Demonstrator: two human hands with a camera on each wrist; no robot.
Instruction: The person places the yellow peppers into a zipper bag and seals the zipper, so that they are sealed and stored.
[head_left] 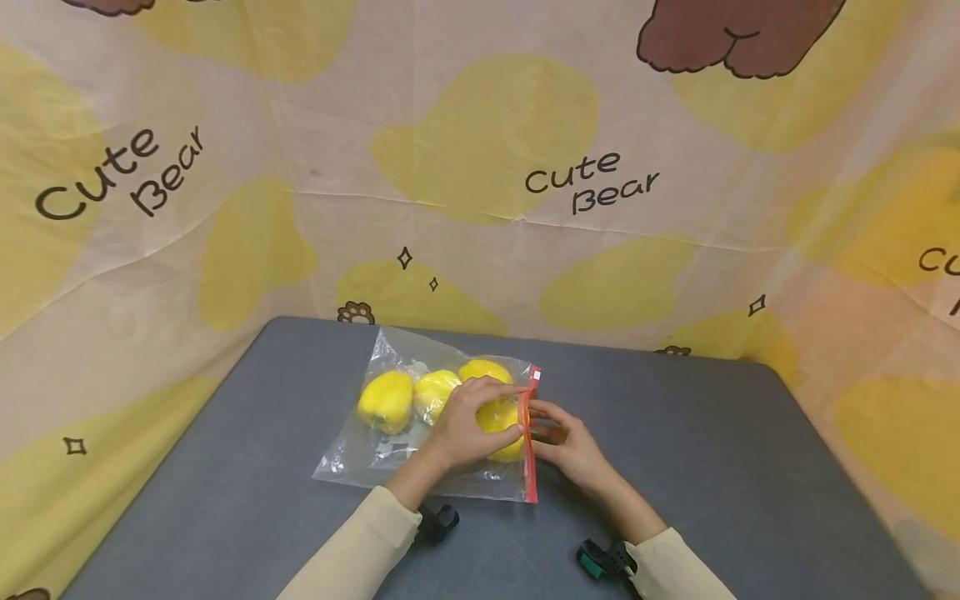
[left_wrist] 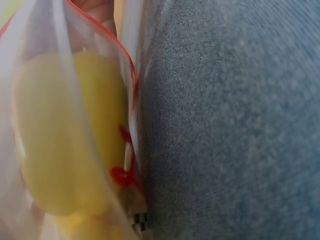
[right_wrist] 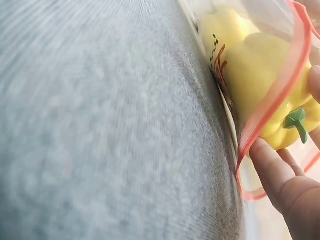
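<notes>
A clear zip bag (head_left: 351,454) with a red strip (head_left: 532,483) along its mouth lies on the table, its mouth to the right. Inside are several yellow bell peppers (head_left: 386,402). Reaching over the bag, my left hand (head_left: 461,425) grips it near the mouth, thumb and fingers spread around the pepper there. My right hand (head_left: 573,446) is at the mouth, holding this bell pepper (right_wrist: 267,75), whose green stem (right_wrist: 296,120) points out of the opening. In the left wrist view the plastic covers the pepper (left_wrist: 95,130). Some fingertips are hidden by the bag and pepper.
The dark grey table (head_left: 675,433) extends around the bag on all sides. Behind it and at the sides hangs a patterned cloth (head_left: 480,275) with yellow patches. A black band with a device (head_left: 603,558) is on the right wrist; another dark device (head_left: 438,523) is by the left.
</notes>
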